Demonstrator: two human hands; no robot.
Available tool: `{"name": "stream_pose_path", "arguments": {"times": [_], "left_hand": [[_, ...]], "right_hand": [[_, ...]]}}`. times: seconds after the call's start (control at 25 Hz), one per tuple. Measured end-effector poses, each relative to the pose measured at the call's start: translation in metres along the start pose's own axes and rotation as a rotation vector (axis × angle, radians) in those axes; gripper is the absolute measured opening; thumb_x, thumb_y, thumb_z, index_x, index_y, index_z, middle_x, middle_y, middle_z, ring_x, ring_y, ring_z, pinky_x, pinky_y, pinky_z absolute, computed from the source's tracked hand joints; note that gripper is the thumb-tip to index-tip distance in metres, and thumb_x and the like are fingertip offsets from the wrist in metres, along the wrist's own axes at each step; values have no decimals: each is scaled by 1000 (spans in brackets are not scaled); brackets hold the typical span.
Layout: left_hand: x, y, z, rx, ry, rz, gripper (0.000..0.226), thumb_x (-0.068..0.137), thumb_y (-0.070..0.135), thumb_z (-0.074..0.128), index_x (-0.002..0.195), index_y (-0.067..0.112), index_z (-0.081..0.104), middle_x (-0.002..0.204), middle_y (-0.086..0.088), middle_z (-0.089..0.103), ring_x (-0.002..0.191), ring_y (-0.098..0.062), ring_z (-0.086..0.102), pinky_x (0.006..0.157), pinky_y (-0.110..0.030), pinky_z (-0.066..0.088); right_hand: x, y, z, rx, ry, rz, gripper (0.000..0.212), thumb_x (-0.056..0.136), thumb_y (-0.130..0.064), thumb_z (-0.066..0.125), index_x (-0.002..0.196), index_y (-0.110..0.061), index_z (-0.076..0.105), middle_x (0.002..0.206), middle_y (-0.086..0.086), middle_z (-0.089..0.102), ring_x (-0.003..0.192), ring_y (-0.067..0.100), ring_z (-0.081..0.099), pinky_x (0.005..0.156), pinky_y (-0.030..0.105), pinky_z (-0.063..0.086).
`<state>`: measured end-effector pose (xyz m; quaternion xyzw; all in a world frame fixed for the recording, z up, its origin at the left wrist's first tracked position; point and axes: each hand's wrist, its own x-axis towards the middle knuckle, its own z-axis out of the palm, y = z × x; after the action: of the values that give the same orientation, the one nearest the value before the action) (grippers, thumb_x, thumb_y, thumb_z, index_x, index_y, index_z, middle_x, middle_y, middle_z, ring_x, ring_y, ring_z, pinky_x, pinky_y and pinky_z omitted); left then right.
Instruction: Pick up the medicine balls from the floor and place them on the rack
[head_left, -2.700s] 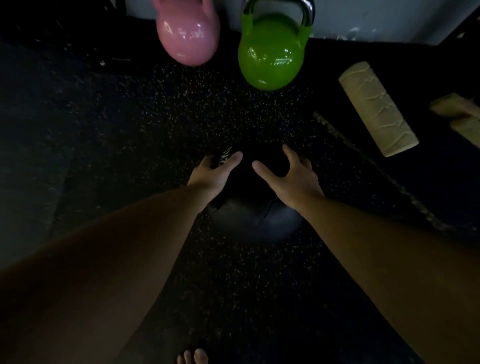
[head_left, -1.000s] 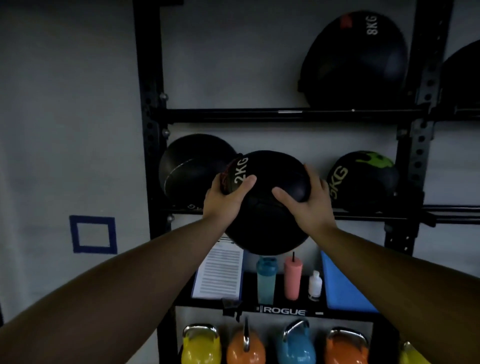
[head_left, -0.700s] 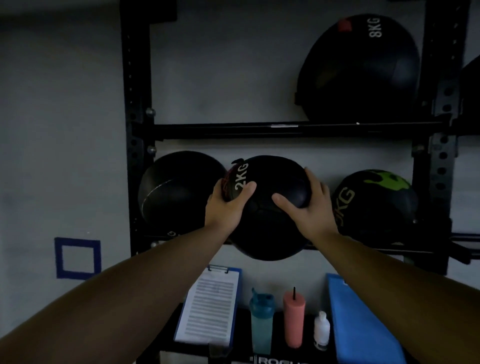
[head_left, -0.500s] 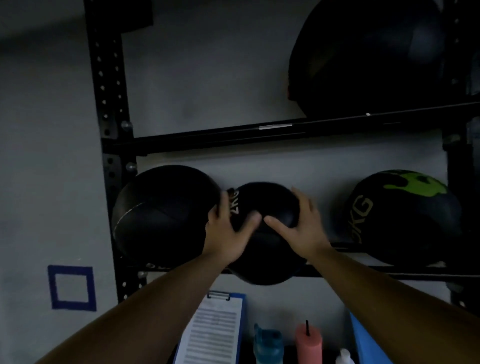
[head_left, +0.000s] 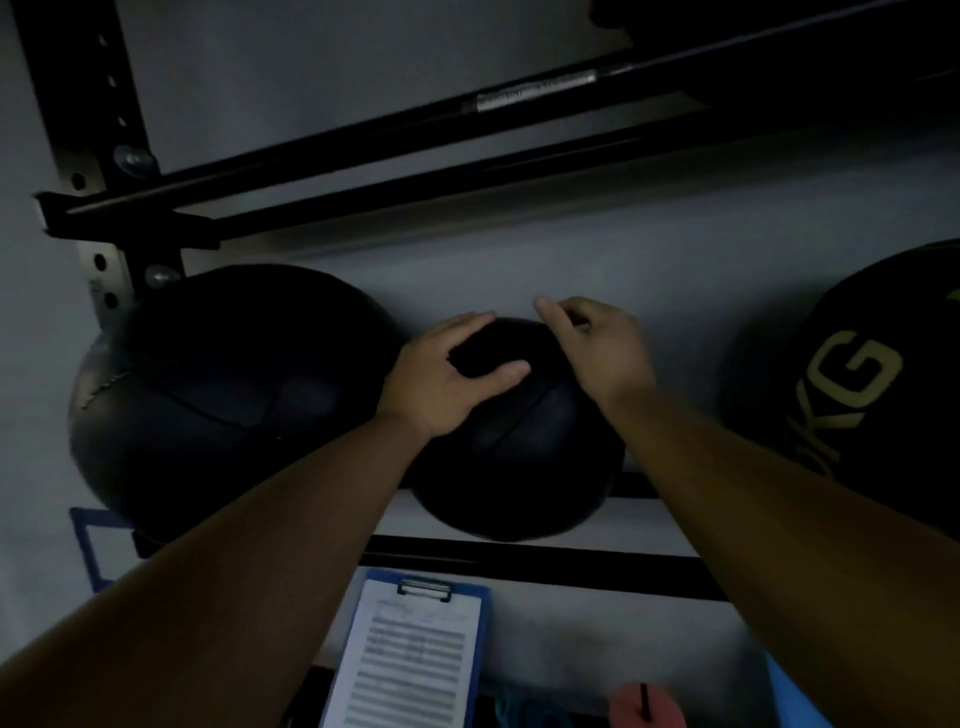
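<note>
Rack (head_left: 519, 564) mid shelf: small medicine ball (head_left: 519, 441) now seated btwn two larger balls.
Left hand (head_left: 447, 379) flat on it, loose; right hand (head_left: 597, 348) lifted off, half-open, empty.

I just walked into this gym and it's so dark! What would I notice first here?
You'd first see two hands, the left hand and the right hand, resting on a small black ball sitting on the rack rails in the middle. A bigger black ball sits right beside it on the left, and a ball with gold "KG" letters on the right.
</note>
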<state>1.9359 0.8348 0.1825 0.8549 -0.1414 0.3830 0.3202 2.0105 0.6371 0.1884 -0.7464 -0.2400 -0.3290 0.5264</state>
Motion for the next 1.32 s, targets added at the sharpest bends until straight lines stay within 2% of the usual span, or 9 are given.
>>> {"name": "stream_pose_path", "arguments": {"times": [0.12, 0.2, 0.36, 0.44, 0.52, 0.68, 0.84, 1.08, 1.32], "left_hand": [[5, 1, -4, -26, 14, -40, 103, 57, 100, 64, 140, 39, 68, 149, 13, 62, 136, 2, 55, 121, -23, 37], [-6, 9, -6, 15, 2, -26, 96, 64, 92, 68, 143, 37, 65, 153, 9, 59, 139, -2, 52, 122, -23, 35], [-34, 33, -19, 131, -117, -72, 95, 75, 78, 69, 157, 35, 49, 168, 5, 40, 155, -16, 34, 129, -39, 28], [-46, 53, -31, 235, -216, -149, 98, 80, 79, 68, 164, 37, 36, 174, 6, 26, 159, -23, 25, 130, -44, 25], [-67, 71, -50, 322, -284, -142, 96, 80, 81, 65, 162, 37, 38, 173, 6, 28, 157, -27, 30, 126, -46, 31], [-142, 93, -92, 349, -357, -15, 70, 84, 77, 65, 140, 36, 60, 149, 9, 55, 133, -20, 56, 107, -39, 50], [-219, 129, -129, 249, -445, 65, 60, 87, 74, 66, 134, 37, 64, 138, 11, 61, 117, -14, 63, 99, -35, 54], [-305, 222, -145, 154, -515, 252, 68, 86, 76, 64, 138, 32, 63, 142, 8, 62, 129, -15, 60, 103, -37, 52], [-406, 355, -104, 0, -692, 403, 70, 84, 79, 63, 137, 34, 63, 143, 6, 61, 131, -22, 59, 106, -39, 49]], "right_hand": [[6, -5, 2, -114, 30, -12, 53, 96, -66, 53, 80, -18, 71, 77, 1, 72, 77, 23, 69, 74, 39, 56], [-6, -12, -5, -311, 45, -34, 53, 99, -65, 46, 83, -20, 69, 84, 3, 71, 83, 27, 68, 71, 39, 54], [-33, -43, -21, -629, -170, -78, 40, 109, -49, 32, 120, -25, 62, 122, 9, 66, 110, 34, 61, 83, 42, 50], [-54, -57, -37, -711, -332, -12, 45, 110, -44, 28, 148, -28, 46, 145, 11, 56, 124, 36, 56, 97, 46, 49], [-84, -76, -60, -705, -384, 72, 57, 107, -55, 32, 160, -32, 32, 155, 11, 47, 132, 36, 52, 104, 46, 47], [-163, -128, -111, -760, -365, 129, 68, 99, -71, 37, 156, -33, 36, 154, 7, 48, 133, 32, 52, 100, 43, 49], [-258, -190, -169, -859, -269, 242, 67, 98, -71, 43, 152, -32, 42, 156, 5, 47, 135, 32, 50, 102, 43, 45], [-408, -269, -269, -1025, -127, 439, 62, 94, -72, 45, 142, -33, 52, 144, 4, 57, 129, 32, 53, 104, 48, 36], [-557, -332, -381, -1141, -6, 651, 65, 91, -76, 45, 141, -35, 52, 142, 4, 61, 131, 32, 54, 106, 47, 40]]}}
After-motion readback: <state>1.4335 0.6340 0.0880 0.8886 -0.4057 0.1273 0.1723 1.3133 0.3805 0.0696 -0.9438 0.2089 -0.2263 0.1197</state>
